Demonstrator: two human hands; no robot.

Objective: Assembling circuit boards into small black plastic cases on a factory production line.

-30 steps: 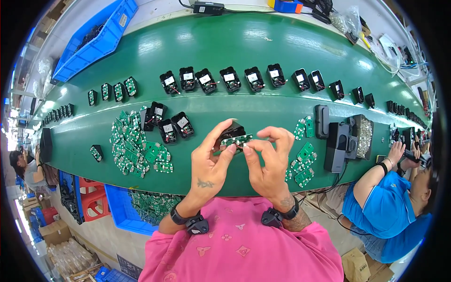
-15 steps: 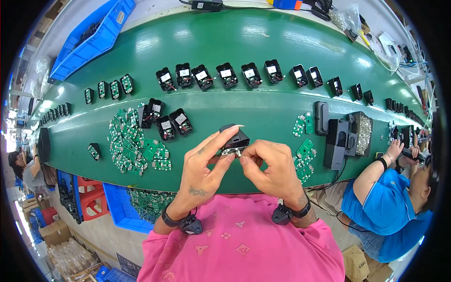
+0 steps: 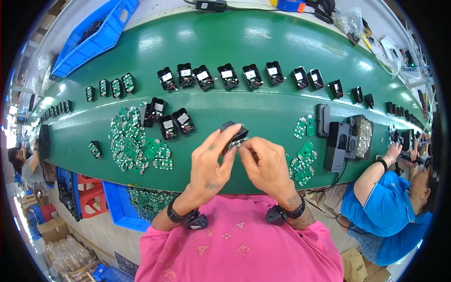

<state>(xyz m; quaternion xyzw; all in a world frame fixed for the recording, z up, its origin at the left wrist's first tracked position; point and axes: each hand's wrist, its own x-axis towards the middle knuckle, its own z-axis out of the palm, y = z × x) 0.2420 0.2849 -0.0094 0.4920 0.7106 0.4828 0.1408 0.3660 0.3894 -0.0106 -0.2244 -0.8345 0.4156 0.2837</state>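
My left hand [image 3: 209, 164] is closed round a small black plastic housing [image 3: 229, 126], with its index finger over the top and its thumb at the open side. A green circuit board [image 3: 238, 142] with silver parts shows at that open side. At the board's edge, the thumb and fingers of my right hand [image 3: 264, 162] are pinched together; their tips hide part of it. Left of my hands lies a loose pile of circuit boards [image 3: 129, 141], with several open black housings [image 3: 167, 128] beside it.
A row of open housings [image 3: 228, 76] runs across the green table [image 3: 225, 105]. To the right are more boards [image 3: 304, 157], a grey power tool [image 3: 336, 145] and a tray of small metal parts [image 3: 363, 136]. A co-worker in blue [image 3: 385, 202] sits at the right.
The housing has turned in my left hand, so more of the board's edge faces my right hand. Both hands have shifted slightly, and the right fingertips have moved up along the board.
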